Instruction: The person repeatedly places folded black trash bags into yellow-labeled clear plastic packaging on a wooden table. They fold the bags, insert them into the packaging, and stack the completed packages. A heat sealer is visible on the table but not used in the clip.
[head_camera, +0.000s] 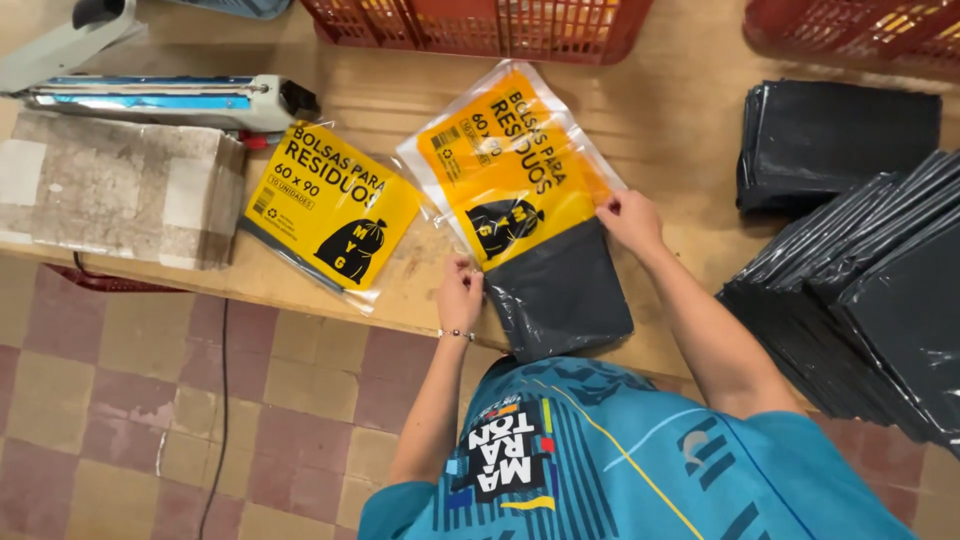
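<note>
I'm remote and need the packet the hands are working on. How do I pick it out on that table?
On the wooden table, below the red crate, find two yellow-labelled clear packets. It is the right packet, pinched by the left hand and right hand; only it has a folded black bag half out.

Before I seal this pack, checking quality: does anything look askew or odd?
The folded black bags stick halfway out of the clear yellow-printed sleeve, which lies tilted. Both hands, left hand and right hand, grip its open edge.
</note>
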